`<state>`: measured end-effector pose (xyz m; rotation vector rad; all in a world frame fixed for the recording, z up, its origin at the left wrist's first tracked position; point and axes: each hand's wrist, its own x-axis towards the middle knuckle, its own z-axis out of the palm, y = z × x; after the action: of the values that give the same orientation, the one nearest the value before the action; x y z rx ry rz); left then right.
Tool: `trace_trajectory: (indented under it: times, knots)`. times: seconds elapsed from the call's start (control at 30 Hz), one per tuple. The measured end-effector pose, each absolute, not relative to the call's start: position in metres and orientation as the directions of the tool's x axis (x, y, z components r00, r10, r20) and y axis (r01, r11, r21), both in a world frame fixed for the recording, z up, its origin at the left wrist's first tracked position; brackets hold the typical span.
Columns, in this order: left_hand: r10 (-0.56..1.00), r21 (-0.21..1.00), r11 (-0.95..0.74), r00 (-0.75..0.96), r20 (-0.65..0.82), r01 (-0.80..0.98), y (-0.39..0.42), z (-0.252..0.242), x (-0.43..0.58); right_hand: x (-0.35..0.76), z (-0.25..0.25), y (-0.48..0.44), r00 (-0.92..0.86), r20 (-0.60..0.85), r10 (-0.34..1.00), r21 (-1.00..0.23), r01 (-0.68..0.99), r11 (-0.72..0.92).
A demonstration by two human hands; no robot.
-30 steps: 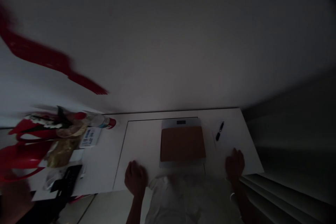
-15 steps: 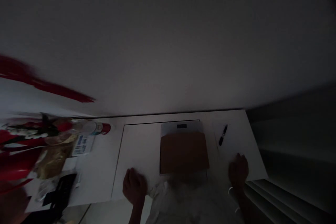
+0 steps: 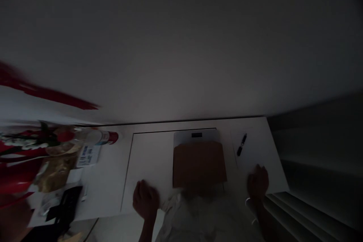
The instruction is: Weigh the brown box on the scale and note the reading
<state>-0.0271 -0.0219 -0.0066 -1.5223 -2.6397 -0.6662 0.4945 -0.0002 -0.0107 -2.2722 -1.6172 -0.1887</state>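
My left hand (image 3: 146, 198) rests on the white table, left of a brown cardboard-like sheet, with its fingers curled into a loose fist. On the other side my right hand (image 3: 257, 182) is also curled closed, just below a sheet of paper; nothing shows in either hand. The brown sheet (image 3: 199, 164) lies between them, apart from both. It covers most of a flat silver device (image 3: 181, 137) with a small dark rectangle near its far edge. A black pen (image 3: 242, 145) lies on the pale paper (image 3: 252, 155). Dim light hides finger detail.
A bottle with a red end (image 3: 112, 137) lies at the left, beside a white box with blue print (image 3: 88, 155). Nearby are a brownish bag (image 3: 53, 176), a black object (image 3: 69, 200) and red items with white flowers (image 3: 25, 143). A wall (image 3: 181, 64) rises behind the table (image 3: 153, 155).
The view has shifted very slightly. Both hands, the brown sheet and the pen keep their places on the table.
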Motion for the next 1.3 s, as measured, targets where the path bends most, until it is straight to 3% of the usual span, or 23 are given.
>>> trace_trajectory:
  times: [1.3]
  knots:
    - [0.817,0.363,0.419,-0.52,0.249,0.832,-0.0182,-0.0034,-0.0262,0.4957,-0.0129,0.0001,0.351,0.323,0.879,-0.247,0.928,-0.28]
